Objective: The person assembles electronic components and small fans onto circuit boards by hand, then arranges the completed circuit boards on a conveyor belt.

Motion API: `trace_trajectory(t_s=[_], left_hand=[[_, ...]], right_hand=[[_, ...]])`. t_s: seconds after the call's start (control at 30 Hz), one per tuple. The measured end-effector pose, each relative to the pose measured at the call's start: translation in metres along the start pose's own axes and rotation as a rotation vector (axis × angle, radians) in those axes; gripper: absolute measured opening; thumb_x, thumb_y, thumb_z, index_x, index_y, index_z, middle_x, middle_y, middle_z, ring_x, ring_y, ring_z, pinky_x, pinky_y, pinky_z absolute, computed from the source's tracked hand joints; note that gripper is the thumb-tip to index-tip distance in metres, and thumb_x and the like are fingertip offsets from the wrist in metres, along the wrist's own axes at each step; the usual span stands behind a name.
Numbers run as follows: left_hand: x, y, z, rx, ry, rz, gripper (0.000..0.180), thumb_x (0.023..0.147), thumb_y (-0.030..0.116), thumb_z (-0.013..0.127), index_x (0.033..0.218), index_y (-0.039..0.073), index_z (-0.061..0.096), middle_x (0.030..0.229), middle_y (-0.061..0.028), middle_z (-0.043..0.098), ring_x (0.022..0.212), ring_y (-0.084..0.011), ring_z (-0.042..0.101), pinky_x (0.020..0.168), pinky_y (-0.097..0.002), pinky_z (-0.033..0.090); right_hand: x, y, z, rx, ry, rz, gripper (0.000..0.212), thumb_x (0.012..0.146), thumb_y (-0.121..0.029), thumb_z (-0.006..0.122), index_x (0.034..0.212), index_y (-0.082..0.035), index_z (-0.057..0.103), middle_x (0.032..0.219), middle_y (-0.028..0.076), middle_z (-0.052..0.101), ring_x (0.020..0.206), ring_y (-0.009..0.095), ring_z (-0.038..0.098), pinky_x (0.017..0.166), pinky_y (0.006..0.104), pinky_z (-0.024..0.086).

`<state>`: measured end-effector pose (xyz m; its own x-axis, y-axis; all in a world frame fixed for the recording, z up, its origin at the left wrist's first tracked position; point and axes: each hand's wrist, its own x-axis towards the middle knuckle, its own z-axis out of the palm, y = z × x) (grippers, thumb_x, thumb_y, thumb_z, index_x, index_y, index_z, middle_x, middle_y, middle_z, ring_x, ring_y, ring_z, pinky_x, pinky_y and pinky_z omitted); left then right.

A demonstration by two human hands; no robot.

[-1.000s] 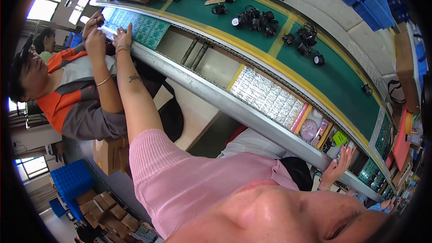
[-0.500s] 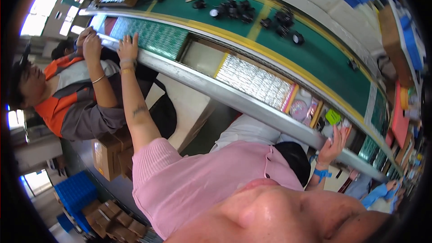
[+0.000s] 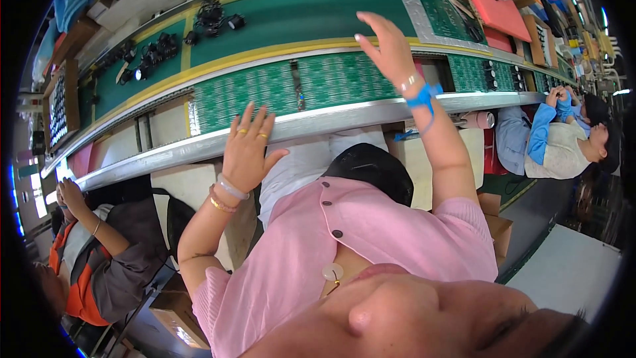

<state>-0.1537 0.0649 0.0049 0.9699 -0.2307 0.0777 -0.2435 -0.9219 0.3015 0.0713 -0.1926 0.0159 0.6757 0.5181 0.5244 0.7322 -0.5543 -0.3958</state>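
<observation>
My left hand (image 3: pixel 248 142) lies over the metal rail (image 3: pixel 318 118), its fingers spread and fingertips over the near edge of a green circuit board panel (image 3: pixel 242 96). Whether they press on the panel I cannot tell. Further right, my right hand (image 3: pixel 391 53) is raised above the track by the green belt (image 3: pixel 291 23), fingers apart and nothing in them. A blue wrist strap (image 3: pixel 423 96) circles that wrist. Another green circuit board panel (image 3: pixel 344 76) lies beside the first, with a dark gap holding small parts between them.
Black cylindrical parts with cables (image 3: pixel 211 18) lie in clusters on the belt. More panels (image 3: pixel 469 73) sit along the track to the right. A co-worker in orange and grey (image 3: pixel 126 258) sits left; another person with blue sleeves (image 3: pixel 538 132) works at right. A red-pink sheet (image 3: pixel 487 3) lies beyond the belt.
The view has swung to the right. My left hand has moved away from the co-worker's hands on the left, and my right hand has risen from beside the rail to above the track.
</observation>
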Motion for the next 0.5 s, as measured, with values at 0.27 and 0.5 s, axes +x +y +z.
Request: trace_trajectory(t_s=[0.27, 0.5], left_hand=[[0.101, -0.049, -0.010, 0.021, 0.288, 0.133, 0.046, 0.079, 0.022, 0.068, 0.121, 0.007, 0.055, 0.126, -0.0123, 0.054, 0.126, -0.0352, 0.040, 0.102, -0.0438, 0.036], [0.164, -0.120, -0.011, 0.336, 0.384, -0.067, 0.044, 0.073, 0.010, 0.068, 0.115, 0.010, 0.060, 0.113, -0.0062, 0.059, 0.110, -0.0271, 0.051, 0.092, -0.0384, 0.044]], right_hand=[[0.092, 0.096, 0.056, -0.375, -0.153, -0.408, 0.035, 0.080, -0.006, 0.060, 0.114, -0.016, 0.059, 0.129, 0.005, 0.051, 0.113, 0.027, 0.052, 0.095, 0.0393, 0.045], [0.099, 0.111, 0.075, 0.155, -0.107, 0.065, 0.028, 0.086, -0.005, 0.056, 0.113, -0.013, 0.058, 0.112, 0.005, 0.061, 0.095, 0.024, 0.061, 0.084, 0.0338, 0.052]])
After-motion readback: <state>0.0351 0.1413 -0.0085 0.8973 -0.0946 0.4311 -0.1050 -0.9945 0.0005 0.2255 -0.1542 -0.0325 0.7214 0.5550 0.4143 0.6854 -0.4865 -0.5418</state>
